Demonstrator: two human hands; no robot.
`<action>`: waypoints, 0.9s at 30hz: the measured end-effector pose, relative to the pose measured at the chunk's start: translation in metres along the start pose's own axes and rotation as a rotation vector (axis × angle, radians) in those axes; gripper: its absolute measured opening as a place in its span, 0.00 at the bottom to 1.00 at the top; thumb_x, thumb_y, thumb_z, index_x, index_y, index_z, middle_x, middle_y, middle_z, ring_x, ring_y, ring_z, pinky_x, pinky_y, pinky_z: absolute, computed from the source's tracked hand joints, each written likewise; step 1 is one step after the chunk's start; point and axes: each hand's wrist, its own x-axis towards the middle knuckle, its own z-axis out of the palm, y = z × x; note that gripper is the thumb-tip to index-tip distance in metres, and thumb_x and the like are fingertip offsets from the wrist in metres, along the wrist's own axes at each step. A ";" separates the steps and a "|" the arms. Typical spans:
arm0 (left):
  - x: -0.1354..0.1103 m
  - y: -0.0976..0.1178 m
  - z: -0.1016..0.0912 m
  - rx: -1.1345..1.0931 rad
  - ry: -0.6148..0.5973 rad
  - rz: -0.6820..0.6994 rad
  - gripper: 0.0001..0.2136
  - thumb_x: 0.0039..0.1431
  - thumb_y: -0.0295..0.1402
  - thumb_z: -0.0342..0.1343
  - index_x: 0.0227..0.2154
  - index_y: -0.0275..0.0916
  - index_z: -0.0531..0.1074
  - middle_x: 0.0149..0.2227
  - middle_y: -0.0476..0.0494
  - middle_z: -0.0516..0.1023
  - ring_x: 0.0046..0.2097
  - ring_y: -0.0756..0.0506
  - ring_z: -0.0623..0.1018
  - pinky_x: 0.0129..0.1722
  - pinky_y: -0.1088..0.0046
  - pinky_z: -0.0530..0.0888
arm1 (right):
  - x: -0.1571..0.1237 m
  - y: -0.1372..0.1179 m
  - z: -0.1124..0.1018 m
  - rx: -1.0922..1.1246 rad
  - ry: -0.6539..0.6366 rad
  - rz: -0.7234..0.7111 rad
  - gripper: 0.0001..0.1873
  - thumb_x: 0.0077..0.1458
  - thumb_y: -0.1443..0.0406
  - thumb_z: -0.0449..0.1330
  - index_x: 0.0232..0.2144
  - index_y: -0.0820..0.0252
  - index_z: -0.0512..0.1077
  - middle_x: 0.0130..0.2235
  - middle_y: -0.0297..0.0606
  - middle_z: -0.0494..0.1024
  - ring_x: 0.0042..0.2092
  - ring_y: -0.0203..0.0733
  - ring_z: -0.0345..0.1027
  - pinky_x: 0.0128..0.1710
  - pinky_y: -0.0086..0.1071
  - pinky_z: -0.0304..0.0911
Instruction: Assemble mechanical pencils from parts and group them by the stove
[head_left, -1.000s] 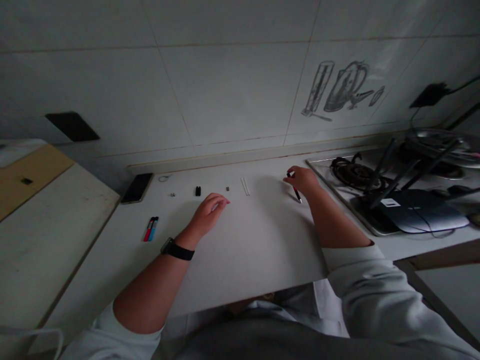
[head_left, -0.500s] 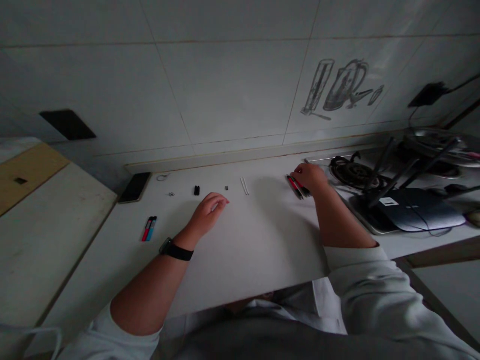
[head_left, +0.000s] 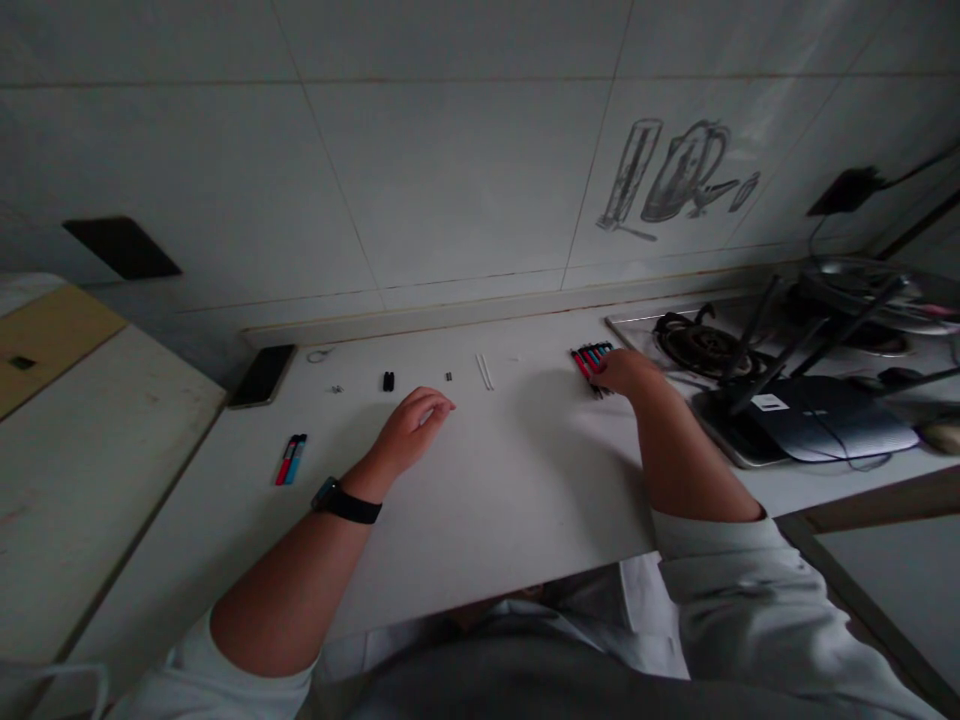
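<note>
My right hand [head_left: 626, 372] rests on a row of several red, blue and black pens [head_left: 591, 356] lying side by side beside the stove, fingers laid over their near ends. My left hand [head_left: 411, 428] lies on the white counter [head_left: 487, 480] with fingers loosely curled and nothing in it, a black watch on the wrist. Just beyond it lie small black parts [head_left: 388, 381], a tiny dark piece [head_left: 448, 377] and two thin white tubes [head_left: 485, 371]. A red pen and a blue pen [head_left: 289, 459] lie together to the left.
A dark phone [head_left: 262, 375] lies at the back left by the wall. A gas stove [head_left: 705, 345] with a router [head_left: 817, 425] and its antennas on it fills the right. A lower wooden surface [head_left: 67, 440] adjoins on the left. The counter's front edge is near my body.
My right hand carried a pen to the right, up to the stove's edge, and now lies on the row of pens there. My left hand stayed in place.
</note>
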 end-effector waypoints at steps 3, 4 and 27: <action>0.000 0.000 0.000 -0.003 -0.002 0.005 0.17 0.73 0.46 0.49 0.41 0.41 0.79 0.45 0.41 0.78 0.50 0.43 0.78 0.54 0.60 0.76 | -0.003 -0.002 -0.002 0.021 -0.037 -0.030 0.15 0.57 0.56 0.63 0.41 0.56 0.83 0.44 0.46 0.85 0.46 0.52 0.78 0.45 0.38 0.70; 0.000 -0.001 0.000 -0.004 -0.002 0.009 0.17 0.73 0.46 0.49 0.41 0.41 0.79 0.45 0.41 0.77 0.50 0.43 0.78 0.55 0.60 0.75 | -0.004 -0.002 -0.003 0.037 -0.041 -0.037 0.14 0.58 0.55 0.63 0.40 0.56 0.83 0.42 0.45 0.85 0.45 0.51 0.79 0.44 0.37 0.69; 0.000 0.002 0.000 0.012 -0.009 0.027 0.16 0.74 0.44 0.49 0.42 0.41 0.78 0.44 0.41 0.77 0.50 0.43 0.78 0.55 0.59 0.75 | 0.013 -0.007 0.017 0.003 0.009 -0.071 0.21 0.59 0.56 0.62 0.49 0.63 0.81 0.48 0.56 0.83 0.52 0.57 0.76 0.50 0.41 0.69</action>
